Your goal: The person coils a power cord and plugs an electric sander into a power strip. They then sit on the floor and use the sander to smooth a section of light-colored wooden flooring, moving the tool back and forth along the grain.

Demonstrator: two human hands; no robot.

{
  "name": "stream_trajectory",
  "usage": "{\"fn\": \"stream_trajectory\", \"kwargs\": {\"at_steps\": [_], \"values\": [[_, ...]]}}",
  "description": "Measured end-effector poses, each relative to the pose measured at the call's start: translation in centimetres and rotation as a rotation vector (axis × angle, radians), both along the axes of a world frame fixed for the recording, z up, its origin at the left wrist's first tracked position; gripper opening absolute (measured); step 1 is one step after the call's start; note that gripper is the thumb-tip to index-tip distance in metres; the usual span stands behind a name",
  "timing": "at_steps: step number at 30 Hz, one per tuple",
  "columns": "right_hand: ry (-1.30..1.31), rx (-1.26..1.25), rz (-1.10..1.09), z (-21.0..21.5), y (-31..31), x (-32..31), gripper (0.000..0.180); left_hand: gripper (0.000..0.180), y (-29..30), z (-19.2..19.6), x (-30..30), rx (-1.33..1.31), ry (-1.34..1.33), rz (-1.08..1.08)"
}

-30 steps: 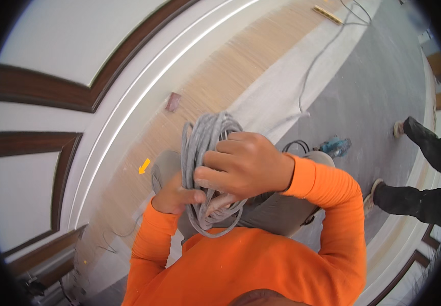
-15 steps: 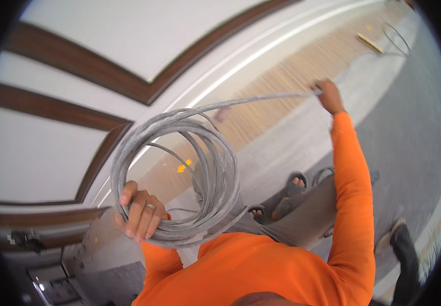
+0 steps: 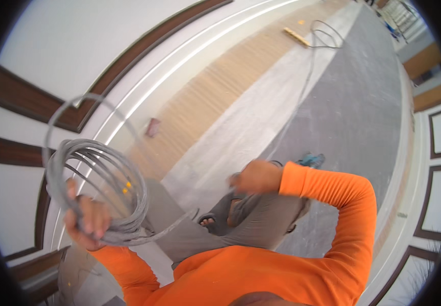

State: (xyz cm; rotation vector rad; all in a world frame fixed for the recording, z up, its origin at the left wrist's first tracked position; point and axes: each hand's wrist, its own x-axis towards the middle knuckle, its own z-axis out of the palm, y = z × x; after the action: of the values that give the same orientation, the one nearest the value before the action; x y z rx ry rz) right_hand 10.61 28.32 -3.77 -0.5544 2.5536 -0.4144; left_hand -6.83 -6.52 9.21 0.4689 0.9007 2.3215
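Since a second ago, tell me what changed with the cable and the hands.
The right hand left the coil, swung far out along the cable, then came back in above the knees. The left hand carried the grey cable coil out to the left. Its grip on the coil stayed.

Left hand [image 3: 88, 220]: my arm extended low to the left, orange sleeve, fingers curled shut in a firm grip. Right hand [image 3: 256, 177]: my elbow bent sharply, forearm folded inward, fist closed near body centre. Both hands well apart.
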Motion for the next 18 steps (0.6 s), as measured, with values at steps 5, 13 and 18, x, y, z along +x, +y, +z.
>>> {"fn": "stream_trajectory", "kwargs": {"at_steps": [5,13,18], "values": [[1.117,-0.266,0.176,10.6,-6.5,-3.0,0.032,0.069,6.9,-1.6,2.1,-0.503,0.157,-0.325],[0.999,-0.621,-0.268,5.9,-1.2,-4.8,0.091,0.075,12.1,-7.4,2.2,-0.790,0.009,-0.673],[0.795,-0.652,-0.381,1.6,2.2,-6.0,0.083,0.058,11.7,-12.6,1.7,-0.475,-0.252,-0.901]]}}
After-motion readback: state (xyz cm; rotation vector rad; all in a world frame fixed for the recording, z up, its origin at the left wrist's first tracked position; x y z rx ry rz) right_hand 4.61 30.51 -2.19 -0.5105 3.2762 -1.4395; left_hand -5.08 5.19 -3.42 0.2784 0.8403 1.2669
